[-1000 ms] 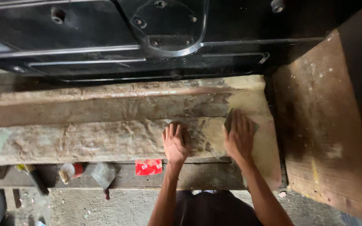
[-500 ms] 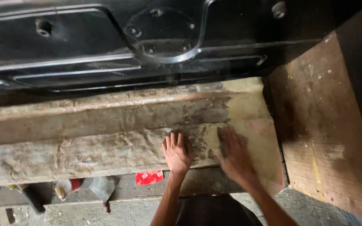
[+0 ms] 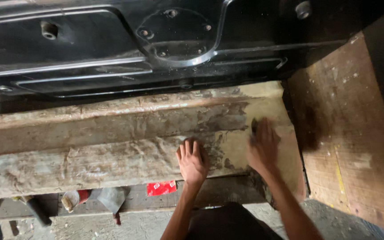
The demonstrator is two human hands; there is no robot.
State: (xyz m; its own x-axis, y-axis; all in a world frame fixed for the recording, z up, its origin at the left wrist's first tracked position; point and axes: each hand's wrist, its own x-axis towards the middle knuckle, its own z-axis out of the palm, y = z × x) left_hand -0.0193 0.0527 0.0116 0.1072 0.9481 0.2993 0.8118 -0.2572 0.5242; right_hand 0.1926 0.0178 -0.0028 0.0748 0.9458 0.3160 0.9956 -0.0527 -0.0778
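Two hands: both pressed on one long, worn panel (image 3: 112, 146), coated in patchy filler and old paint.
Panel axis: runs left to right across the scene, just below a black sheet-metal body (image 3: 156, 40) on the far side.
Panel surface: rough and streaked at left and middle; smoother, pale tan patch (image 3: 285, 155) at the right end.
Left hand (image 3: 192, 161): flat, palm down, on the near face of the panel, near its middle-right; fingers spread slightly and pointing to the far side; nothing gripped.
Right hand (image 3: 263, 149): further right, on the pale patch, blurred; fingers curved over a small dark piece (image 3: 254, 126), seen only at the fingertips, possibly an abrasive pad; kind cannot be told.
Nearer hand to the pale patch: right; left lies beside it, apart, on the rough part.
Direction of unworked surface from fingers: mostly leftward along the long axis.
Right side: brown wooden board (image 3: 352, 142), stained, set edge-on to the panel end.
Near side, below panel: red packet (image 3: 161, 188), grey funnel-like piece (image 3: 110, 198), small tin (image 3: 72, 200), dark handle (image 3: 35, 210), all on a low ledge.
Ground: grey concrete floor (image 3: 112, 224), gritty.
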